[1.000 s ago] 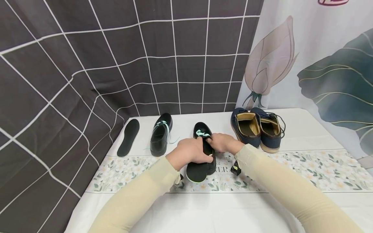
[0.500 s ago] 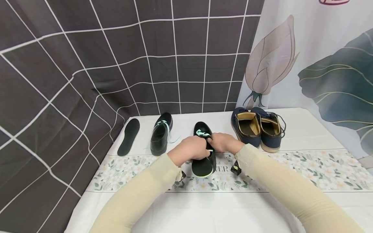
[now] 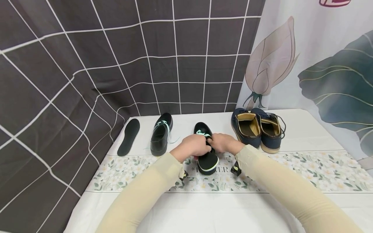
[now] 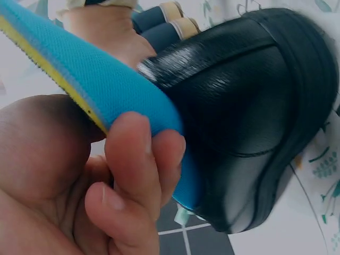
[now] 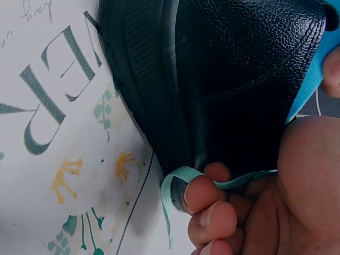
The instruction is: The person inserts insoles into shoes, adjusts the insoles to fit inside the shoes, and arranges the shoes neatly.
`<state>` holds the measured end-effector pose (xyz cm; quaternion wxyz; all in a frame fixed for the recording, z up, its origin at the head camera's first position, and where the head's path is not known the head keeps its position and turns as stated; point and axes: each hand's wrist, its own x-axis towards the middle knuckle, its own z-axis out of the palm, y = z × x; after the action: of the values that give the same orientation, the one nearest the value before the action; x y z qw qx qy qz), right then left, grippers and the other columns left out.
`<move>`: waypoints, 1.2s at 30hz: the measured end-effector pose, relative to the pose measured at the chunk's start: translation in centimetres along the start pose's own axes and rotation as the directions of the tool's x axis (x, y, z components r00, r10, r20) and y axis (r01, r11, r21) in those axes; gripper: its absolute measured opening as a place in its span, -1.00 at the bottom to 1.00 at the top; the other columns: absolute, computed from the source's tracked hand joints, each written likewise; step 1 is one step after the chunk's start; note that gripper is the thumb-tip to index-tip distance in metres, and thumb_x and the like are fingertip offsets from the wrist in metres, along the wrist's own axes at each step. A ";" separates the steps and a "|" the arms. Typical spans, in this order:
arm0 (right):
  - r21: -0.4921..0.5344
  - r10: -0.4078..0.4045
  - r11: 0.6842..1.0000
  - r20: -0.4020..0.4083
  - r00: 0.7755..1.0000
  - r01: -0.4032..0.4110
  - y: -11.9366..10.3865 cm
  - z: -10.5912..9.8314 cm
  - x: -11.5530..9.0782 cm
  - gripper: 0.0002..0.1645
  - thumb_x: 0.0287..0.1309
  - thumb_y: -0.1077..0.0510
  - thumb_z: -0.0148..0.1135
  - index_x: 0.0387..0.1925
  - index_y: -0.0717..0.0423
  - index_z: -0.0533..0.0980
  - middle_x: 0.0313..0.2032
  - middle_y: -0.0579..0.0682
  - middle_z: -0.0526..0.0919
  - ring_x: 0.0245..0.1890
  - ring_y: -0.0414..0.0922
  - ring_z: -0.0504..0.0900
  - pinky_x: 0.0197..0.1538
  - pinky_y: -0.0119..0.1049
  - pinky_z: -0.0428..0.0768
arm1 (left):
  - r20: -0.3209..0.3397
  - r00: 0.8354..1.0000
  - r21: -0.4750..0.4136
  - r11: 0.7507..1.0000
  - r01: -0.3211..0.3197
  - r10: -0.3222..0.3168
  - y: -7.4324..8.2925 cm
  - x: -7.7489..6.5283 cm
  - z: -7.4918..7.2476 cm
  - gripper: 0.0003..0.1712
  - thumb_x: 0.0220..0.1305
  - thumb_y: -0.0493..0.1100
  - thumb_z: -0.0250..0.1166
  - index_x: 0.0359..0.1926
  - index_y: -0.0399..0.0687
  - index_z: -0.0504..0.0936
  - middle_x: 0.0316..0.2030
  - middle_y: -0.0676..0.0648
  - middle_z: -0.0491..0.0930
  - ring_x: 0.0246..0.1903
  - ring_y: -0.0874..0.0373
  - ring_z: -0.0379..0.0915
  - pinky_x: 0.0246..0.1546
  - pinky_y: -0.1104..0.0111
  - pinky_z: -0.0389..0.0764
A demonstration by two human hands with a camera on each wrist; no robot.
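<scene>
My left hand [image 3: 193,145] pinches a black-topped insole [image 3: 207,160] between thumb and fingers. In the left wrist view the blue underside and yellow edge of the insole show, and it slants into the opening of a black leather shoe [image 4: 239,95]. Its far end is hidden inside the shoe, while the heel end sticks up over the shoe's heel in the head view. My right hand [image 3: 222,142] grips the shoe's right side near the laces. In the right wrist view, its fingers curl at the shoe's side beside a mint-green lace [image 5: 183,174].
Another black shoe [image 3: 158,140] with mint laces stands to the left, and a second insole [image 3: 128,137] lies beyond it. Two navy shoes [image 3: 248,127] stand at the right. A grid-patterned dark cloth [image 3: 189,71] hangs behind the white table [image 3: 221,213].
My left hand has shifted its hold on the insole and pushed it forward into the shoe. The insole's heel end has moved up and right, over the shoe. My right hand has stayed put.
</scene>
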<state>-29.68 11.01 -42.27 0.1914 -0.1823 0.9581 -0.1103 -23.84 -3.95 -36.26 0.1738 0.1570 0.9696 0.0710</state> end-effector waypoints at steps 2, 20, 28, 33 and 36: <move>0.005 -0.002 1.000 0.000 1.000 0.002 0.0 0.1 0.0 -0.42 0.56 -0.05 -0.32 -0.51 0.01 0.49 -0.53 0.01 0.53 -0.53 -0.05 0.53 -0.37 -0.19 0.47 | -0.009 1.000 -0.006 1.000 0.020 -0.020 -0.2 0.4 0.2 -0.59 0.46 0.09 0.08 -0.43 -0.01 0.64 -0.72 0.03 0.61 -0.52 0.08 0.72 -0.56 0.35 0.52; -0.029 -0.016 0.999 -0.034 0.999 0.015 -0.2 0.2 -0.2 -0.45 0.56 -0.03 -0.27 -0.48 0.01 0.53 -0.46 0.03 0.59 -0.46 -0.04 0.57 -0.29 -0.13 0.48 | 0.042 0.993 0.113 0.988 0.103 -0.108 0.5 0.3 0.8 -0.35 0.20 0.45 0.11 -0.08 0.04 0.67 -0.23 -0.02 0.65 -0.46 0.12 0.55 -0.43 0.23 0.55; -0.028 0.007 1.000 -0.042 0.999 -0.008 -0.2 0.2 -0.3 -0.46 0.56 -0.04 -0.27 -0.45 0.01 0.54 -0.46 0.03 0.60 -0.44 -0.04 0.59 -0.28 -0.09 0.50 | 0.075 0.988 0.228 0.967 0.115 -0.135 1.7 -1.0 0.4 -0.32 0.24 0.46 0.04 0.01 0.11 0.69 0.01 -0.04 0.66 -0.29 0.13 0.55 -0.25 0.22 0.58; -0.063 -0.023 0.998 -0.054 0.998 0.020 -0.4 0.3 -0.5 -0.46 0.55 -0.02 -0.27 -0.44 0.00 0.56 -0.45 0.02 0.61 -0.42 -0.04 0.61 -0.29 -0.08 0.52 | 0.100 0.989 0.244 0.966 0.085 -0.113 2.1 -0.9 0.1 -0.42 0.40 0.30 -0.04 0.13 0.12 0.66 0.10 -0.05 0.62 -0.25 0.14 0.52 -0.24 0.24 0.57; -0.047 -0.005 0.999 -0.068 0.998 0.001 -0.5 0.3 -0.5 -0.39 0.55 -0.04 -0.30 -0.52 0.01 0.55 -0.48 0.03 0.61 -0.44 -0.03 0.59 -0.27 -0.08 0.52 | 0.115 0.990 0.229 0.972 0.054 -0.082 2.1 -0.8 -0.3 -0.45 0.43 0.20 -0.04 0.22 0.10 0.60 0.07 -0.05 0.64 -0.38 0.16 0.59 -0.35 0.28 0.59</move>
<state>-28.95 10.73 -42.21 0.1541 -0.1843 0.9661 -0.0942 -22.69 -2.27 -35.33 0.2167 0.1465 0.9636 -0.0552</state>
